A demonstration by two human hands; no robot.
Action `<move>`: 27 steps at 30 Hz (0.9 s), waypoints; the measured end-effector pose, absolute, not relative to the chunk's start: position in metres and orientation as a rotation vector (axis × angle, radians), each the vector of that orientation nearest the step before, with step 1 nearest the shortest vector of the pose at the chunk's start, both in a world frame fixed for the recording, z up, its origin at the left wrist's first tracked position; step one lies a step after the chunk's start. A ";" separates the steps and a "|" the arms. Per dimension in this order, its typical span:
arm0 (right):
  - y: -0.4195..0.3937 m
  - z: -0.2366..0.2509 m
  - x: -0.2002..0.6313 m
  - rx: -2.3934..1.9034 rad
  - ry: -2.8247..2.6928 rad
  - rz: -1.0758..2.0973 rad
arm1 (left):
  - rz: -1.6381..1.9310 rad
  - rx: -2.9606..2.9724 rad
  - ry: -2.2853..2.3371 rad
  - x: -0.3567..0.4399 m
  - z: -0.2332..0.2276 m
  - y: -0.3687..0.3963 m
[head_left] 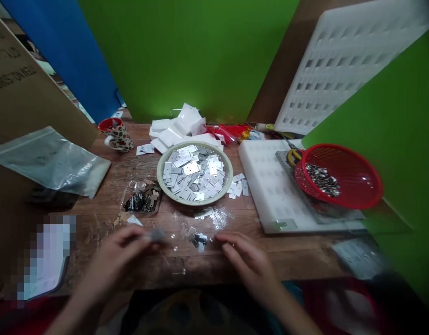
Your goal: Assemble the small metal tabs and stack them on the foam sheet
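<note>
My left hand (127, 249) pinches a small grey metal plate (156, 234) between thumb and fingers; motion blurs the plate. My right hand (249, 260) hovers low over the table, thumb and index finger apart, with nothing visible between them. Just left of its fingertips lies a small pile of black and silver metal pieces (199, 239). Beyond it, small shiny washers (220, 217) are scattered on the wood. A pale round basin (160, 179) heaped with silver metal plates (191, 167) stands behind both hands. A clear tray of dark and brown metal parts (142, 197) sits to its left.
At the right, a red plastic colander (360, 181) holding small metal parts rests over a white foam block (256, 172), beside yellow-handled scissors (293, 157). A patterned mug (118, 137), a plastic bag (57, 160) and a phone (49, 265) are on the left. Green panels (189, 56) wall the back.
</note>
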State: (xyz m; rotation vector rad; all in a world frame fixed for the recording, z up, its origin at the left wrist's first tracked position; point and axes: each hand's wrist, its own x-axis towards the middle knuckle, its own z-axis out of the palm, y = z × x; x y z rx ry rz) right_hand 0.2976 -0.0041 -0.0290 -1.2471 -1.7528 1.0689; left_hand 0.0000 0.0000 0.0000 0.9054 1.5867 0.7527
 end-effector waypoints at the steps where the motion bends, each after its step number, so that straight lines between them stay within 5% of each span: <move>1: -0.005 -0.027 0.289 -1.250 -1.708 1.154 | 0.719 0.894 1.469 0.023 -0.005 0.002; 8: 0.002 -0.026 0.266 -1.192 -1.260 1.617 | 0.658 0.841 1.140 0.105 -0.021 0.014; 27: 0.008 -0.039 0.276 -1.429 -0.940 1.803 | 0.537 0.565 0.974 0.109 -0.039 0.019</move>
